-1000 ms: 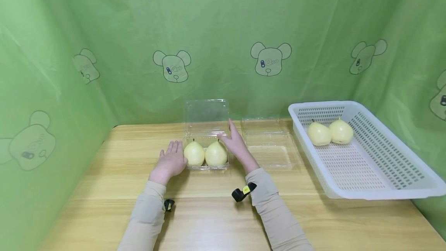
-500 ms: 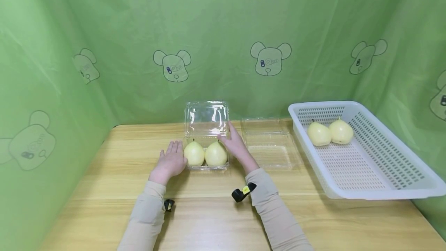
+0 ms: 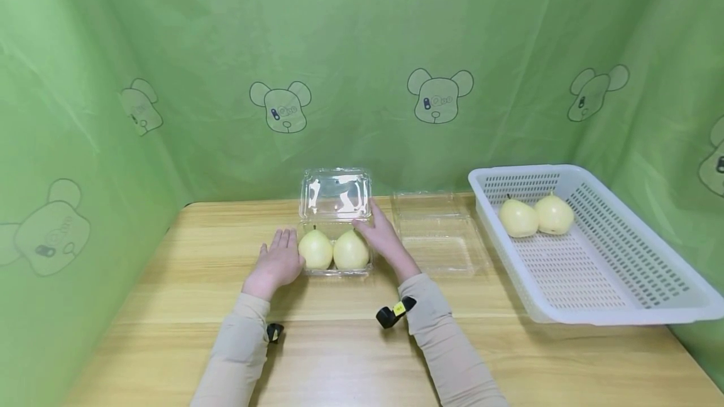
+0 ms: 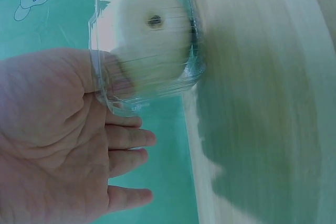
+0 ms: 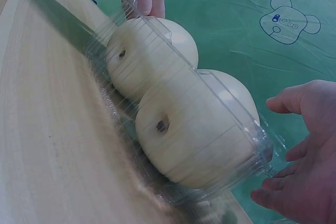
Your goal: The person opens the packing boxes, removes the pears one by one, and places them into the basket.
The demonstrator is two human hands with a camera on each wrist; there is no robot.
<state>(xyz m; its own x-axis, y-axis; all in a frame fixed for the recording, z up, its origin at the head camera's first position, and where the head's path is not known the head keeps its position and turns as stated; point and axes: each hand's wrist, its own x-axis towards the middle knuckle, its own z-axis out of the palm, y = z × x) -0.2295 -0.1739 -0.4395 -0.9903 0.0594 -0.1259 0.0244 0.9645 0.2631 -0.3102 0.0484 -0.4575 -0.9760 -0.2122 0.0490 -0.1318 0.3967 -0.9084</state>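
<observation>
Hands (image 3: pixel 274 267) (image 3: pixel 386 237) apart, fingers uncurled, flank 2 pears (image 3: pixel 315 250); left thumb blurs behind the clear box (image 3: pixel 338 272).

Green curtain (image 3: pixel 362 30) across upper frame and down both sides; bear-head prints (image 3: pixel 440 112) on it, dark outlines. Wood-grain bench (image 3: pixel 339 357) along lower frame. White perforated basket (image 3: pixel 628 316) at right; two pale-yellow pears (image 3: pixel 554 213) side by side in its upper left. Transparent open container (image 3: pixel 435 253) right of centre, left of basket.
</observation>
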